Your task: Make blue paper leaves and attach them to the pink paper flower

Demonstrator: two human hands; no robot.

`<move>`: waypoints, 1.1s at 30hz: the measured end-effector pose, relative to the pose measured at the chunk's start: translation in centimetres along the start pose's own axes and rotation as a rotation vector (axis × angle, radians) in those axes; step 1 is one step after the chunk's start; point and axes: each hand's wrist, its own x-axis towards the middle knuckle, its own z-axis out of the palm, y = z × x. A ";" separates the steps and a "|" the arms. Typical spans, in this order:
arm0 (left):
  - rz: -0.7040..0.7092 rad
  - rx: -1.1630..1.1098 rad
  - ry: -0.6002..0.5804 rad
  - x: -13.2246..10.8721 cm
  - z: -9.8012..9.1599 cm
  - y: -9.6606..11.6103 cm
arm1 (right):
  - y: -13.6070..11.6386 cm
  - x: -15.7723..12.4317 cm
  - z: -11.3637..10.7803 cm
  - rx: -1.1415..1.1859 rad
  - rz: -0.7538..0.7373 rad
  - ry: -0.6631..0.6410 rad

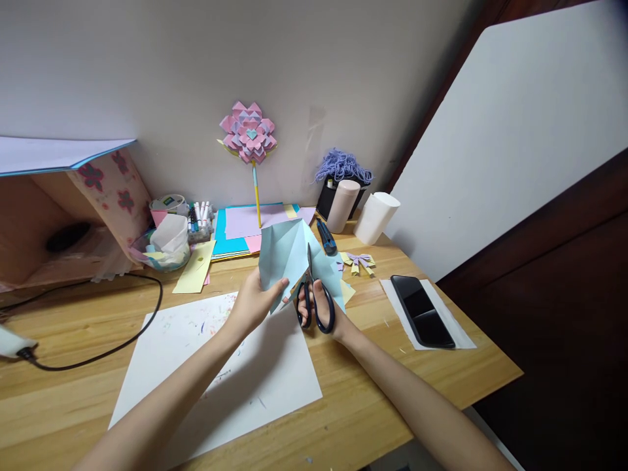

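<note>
In the head view, the left hand [252, 297] pinches pale blue paper [282, 252] between thumb and fingers, up over the middle of the tabletop [363, 373]. The right hand [324, 302] curls through the scissors' [311, 273] loops, a blade against the paper! Phone [424, 311] near the right edge, paper flower [248, 133] beyond the back edge.

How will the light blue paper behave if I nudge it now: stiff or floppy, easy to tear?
The light blue paper will probably flex easily, as it looks thin, though its creases may steer the bending. It likely weighs little, being just a sheet pinched near its edge by the left hand. A sideways push could tear it against the scissors.
</note>
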 end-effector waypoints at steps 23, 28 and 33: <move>-0.028 -0.004 -0.006 -0.1 0.0 0.4 | 0.5 0.0 0.1 -0.015 -0.047 0.075; -0.028 -0.014 -0.001 -0.1 -0.1 0.3 | 0.7 0.1 0.0 -0.061 -0.056 0.077; -0.045 -0.039 -0.040 -0.2 0.1 0.4 | 0.6 0.5 0.2 0.027 0.027 0.075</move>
